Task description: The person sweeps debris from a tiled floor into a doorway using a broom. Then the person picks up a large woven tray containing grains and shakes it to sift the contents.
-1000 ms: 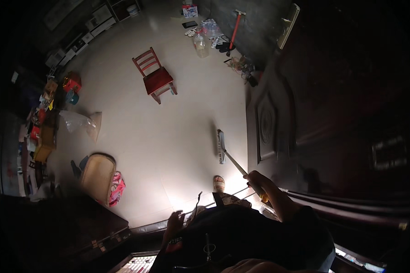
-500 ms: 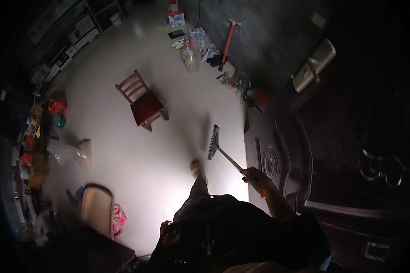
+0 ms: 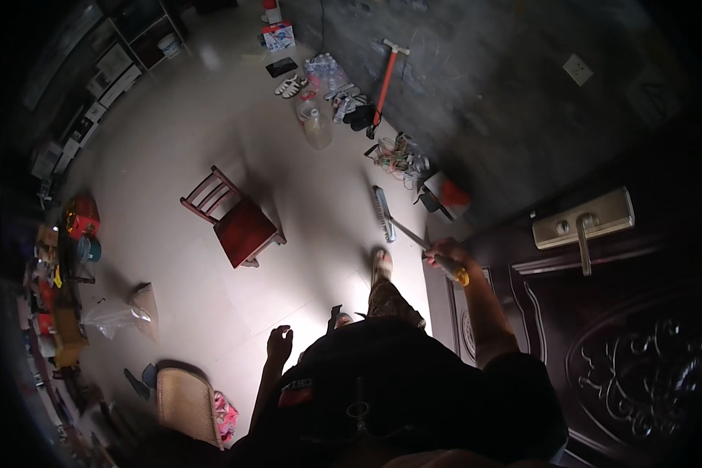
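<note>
Pale floor lies under the brush; my right hand clasps its pole, my left hand hangs half-curled, empty; overreaching, I could snag nearby cables.

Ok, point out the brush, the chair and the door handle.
Brush point(image 3: 383, 214), head view: middle of its wide end.
Chair point(image 3: 244, 228), head view: middle of the seat.
Door handle point(image 3: 584, 246), head view: on the lever.

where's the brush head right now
In the head view, the brush head is slightly right of centre, just ahead of the forward foot, its pole held in the right hand.
</note>
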Action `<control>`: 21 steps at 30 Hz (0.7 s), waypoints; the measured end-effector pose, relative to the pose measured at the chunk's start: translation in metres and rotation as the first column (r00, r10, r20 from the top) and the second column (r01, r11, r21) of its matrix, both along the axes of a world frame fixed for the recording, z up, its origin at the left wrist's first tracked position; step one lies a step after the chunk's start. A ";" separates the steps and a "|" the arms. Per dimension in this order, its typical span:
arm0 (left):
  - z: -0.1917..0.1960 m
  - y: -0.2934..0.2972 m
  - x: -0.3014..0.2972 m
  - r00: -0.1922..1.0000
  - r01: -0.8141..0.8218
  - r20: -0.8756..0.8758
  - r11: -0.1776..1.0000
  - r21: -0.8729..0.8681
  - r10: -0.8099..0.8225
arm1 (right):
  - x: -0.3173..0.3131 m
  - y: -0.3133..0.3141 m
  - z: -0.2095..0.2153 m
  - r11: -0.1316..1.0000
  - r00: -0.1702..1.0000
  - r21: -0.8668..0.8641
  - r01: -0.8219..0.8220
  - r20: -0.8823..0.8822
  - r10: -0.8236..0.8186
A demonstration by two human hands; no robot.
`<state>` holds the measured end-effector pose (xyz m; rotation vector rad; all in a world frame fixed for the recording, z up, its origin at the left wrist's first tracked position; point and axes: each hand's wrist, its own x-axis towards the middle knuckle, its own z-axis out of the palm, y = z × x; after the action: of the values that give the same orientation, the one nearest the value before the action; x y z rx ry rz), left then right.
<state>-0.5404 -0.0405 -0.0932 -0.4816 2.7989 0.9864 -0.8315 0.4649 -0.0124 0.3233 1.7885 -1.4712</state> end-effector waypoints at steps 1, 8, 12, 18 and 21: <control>0.002 0.005 -0.022 0.999 -0.005 -0.036 1.000 0.005 0.005 | -0.026 0.008 -0.003 1.000 1.000 0.001 0.007 -0.001 -0.007; 0.029 0.056 -0.139 0.966 -0.184 0.191 0.982 0.029 0.175 | -0.233 0.042 -0.018 0.996 0.983 0.030 0.086 0.157 -0.090; 0.044 0.083 -0.207 0.961 -0.129 0.244 0.992 -0.007 0.127 | -0.336 0.073 -0.065 0.962 0.940 -0.149 0.228 0.291 -0.178; 0.079 0.122 -0.313 0.954 -0.201 0.243 0.977 0.077 0.177 | -0.453 0.182 -0.123 0.654 0.729 -0.327 0.682 0.373 -0.574; 0.071 0.131 -0.340 0.951 -0.193 0.264 0.976 0.098 0.161 | -0.502 0.274 -0.119 0.313 0.508 -0.494 0.811 0.330 -0.796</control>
<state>-0.8801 0.0903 -0.0225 -0.7942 2.4837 1.0404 -1.3335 0.7390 -0.1314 1.0100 0.9621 -2.6394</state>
